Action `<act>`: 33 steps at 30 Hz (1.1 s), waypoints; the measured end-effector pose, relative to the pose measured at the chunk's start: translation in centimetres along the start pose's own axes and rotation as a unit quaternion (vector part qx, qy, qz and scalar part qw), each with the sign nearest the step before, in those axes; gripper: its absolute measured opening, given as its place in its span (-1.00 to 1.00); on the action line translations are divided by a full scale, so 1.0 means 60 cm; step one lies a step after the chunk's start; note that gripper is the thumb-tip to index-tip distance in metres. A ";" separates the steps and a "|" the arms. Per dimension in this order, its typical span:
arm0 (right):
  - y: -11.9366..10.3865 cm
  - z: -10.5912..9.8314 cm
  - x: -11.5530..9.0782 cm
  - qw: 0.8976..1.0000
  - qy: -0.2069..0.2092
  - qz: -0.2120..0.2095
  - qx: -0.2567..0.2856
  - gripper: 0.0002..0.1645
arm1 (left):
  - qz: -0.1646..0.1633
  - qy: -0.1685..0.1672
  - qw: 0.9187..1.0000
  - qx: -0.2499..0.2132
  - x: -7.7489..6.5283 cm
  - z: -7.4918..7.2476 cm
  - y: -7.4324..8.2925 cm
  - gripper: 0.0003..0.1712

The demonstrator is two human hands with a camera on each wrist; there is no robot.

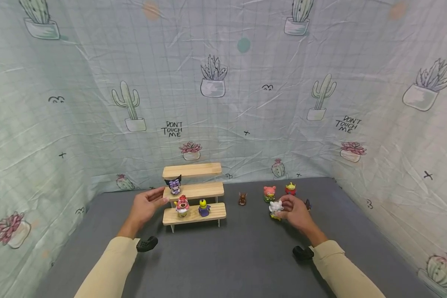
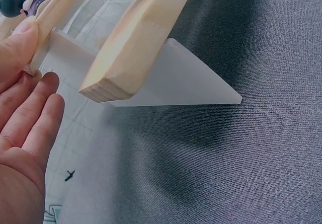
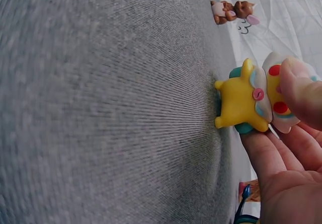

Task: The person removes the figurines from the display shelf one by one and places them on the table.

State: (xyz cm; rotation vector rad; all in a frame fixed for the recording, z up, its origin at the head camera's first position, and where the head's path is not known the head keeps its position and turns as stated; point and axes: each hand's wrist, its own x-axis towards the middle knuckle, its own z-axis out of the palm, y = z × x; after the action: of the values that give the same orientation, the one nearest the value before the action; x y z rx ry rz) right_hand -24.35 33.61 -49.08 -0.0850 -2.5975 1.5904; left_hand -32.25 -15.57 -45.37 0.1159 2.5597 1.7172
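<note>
My left hand [image 1: 146, 207] is at the left end of a three-tier wooden display stand [image 1: 202, 191], thumb and forefinger pinching the middle tier's end while the other fingers stay loose. Beside the thumb sits a purple-and-black figurine [image 1: 174, 186]. On the lowest tier stand a pink bear figurine [image 1: 182, 206] and a yellow-headed figurine in a purple cape [image 1: 204, 208]. Over at the right, my right hand [image 1: 296, 212] pinches a yellow figurine with a white hood [image 3: 241, 100] by its head, thumb in front. The figurine is upright, its feet close to the grey tabletop.
A small brown figurine [image 1: 242, 198] stands right of the stand. Behind my right hand are a pink-and-green figurine [image 1: 269, 193] and a red-and-green one [image 1: 290, 189]; a dark figurine [image 1: 307, 204] is partly hidden. Cactus-print cloth [image 1: 245, 107] hangs around the grey table [image 1: 230, 256].
</note>
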 end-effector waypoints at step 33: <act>-0.061 -0.020 -0.009 0.995 0.056 -0.075 0.045 -0.44 | 0.007 -0.001 1.000 0.006 0.003 0.000 -0.002 -0.30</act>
State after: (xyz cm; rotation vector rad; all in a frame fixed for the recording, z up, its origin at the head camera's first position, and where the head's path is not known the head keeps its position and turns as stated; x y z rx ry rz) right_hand -23.71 32.95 -45.34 0.0261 -2.3837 1.5974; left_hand -32.42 -15.62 -45.50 0.1371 2.5746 1.7065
